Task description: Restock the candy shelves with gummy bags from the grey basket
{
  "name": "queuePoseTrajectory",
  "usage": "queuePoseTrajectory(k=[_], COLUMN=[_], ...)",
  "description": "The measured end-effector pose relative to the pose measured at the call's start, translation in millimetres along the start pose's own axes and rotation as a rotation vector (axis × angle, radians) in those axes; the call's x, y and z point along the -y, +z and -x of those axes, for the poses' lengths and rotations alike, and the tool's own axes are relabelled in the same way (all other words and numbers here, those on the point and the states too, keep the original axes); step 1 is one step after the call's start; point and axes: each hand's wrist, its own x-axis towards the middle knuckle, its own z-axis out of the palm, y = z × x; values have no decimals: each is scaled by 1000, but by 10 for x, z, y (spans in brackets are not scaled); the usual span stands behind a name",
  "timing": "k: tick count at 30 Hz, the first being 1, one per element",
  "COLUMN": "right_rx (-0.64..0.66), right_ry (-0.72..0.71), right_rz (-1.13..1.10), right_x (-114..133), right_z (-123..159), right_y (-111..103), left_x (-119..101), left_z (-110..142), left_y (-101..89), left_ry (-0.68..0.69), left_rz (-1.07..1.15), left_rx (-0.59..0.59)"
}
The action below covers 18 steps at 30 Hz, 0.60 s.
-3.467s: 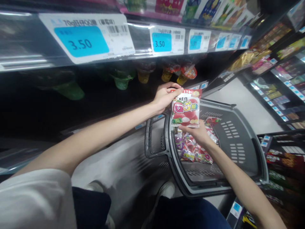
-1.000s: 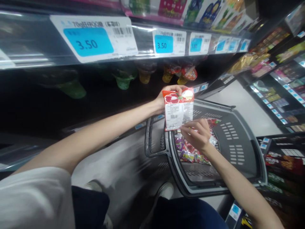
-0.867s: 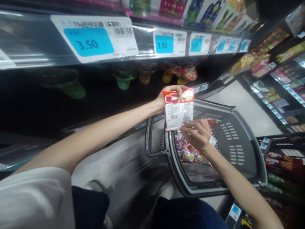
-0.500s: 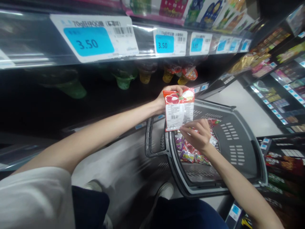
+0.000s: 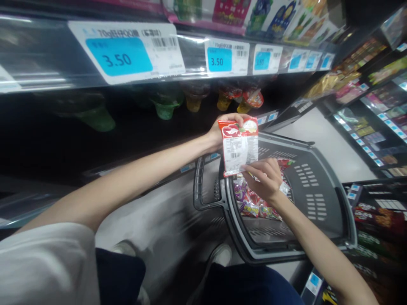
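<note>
A red and white candy packet [image 5: 240, 148] is held up above the near left edge of a grey shopping basket [image 5: 321, 178], its printed back toward me. My left hand [image 5: 227, 125] is closed on the packet's top, thumb in front, other fingers hidden behind. At the bottom edge, my right hand [image 5: 265, 176] pinches the packet between thumb and fingers. Below, several colourful candy packets [image 5: 251, 201] lie inside the basket, partly covered by my right hand.
A shelf edge with price tags [image 5: 119, 53] runs across the top, with cups [image 5: 167, 106] on the dark shelf beneath. Stocked shelves [image 5: 369, 135] stand to the right. My shoe [image 5: 221, 254] is on the floor near the basket, whose handle [image 5: 199, 186] sticks out leftward.
The packet's lower end has shifted slightly right and down, and its surface has flexed a little. Both hands keep hold of it; the basket has stayed put.
</note>
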Motion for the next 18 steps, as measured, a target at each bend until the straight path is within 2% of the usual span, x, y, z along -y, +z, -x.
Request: queuePoseTrajectory(k=[4, 6, 9, 12, 14, 16, 18], right_rx=[-53, -108, -229, -388, -434, -399, -321], right_ry=[40, 140, 513, 963, 1204, 1370, 1419], right_rz=[-53, -121, -293, -588, -776, -891, -930], right_x=[25, 41, 27, -57, -131, -187, -214], right_z=[-9, -3, 14, 20, 20, 25, 42], right_y=[-9, 3, 52, 107, 127, 131, 131], left_x=[57, 65, 67, 92, 114, 127, 122], left_z=[-38, -55, -71, -82, -86, -85, -80], left_y=[-52, -71, -78, -75, -73, -70, -65], left_ry=[25, 26, 20, 8, -6, -12, -6], left_rz=[-45, -57, -62, -60, -68, -82, -87], left_rx=[-9, -29, -98, -143, -152, -158, -167])
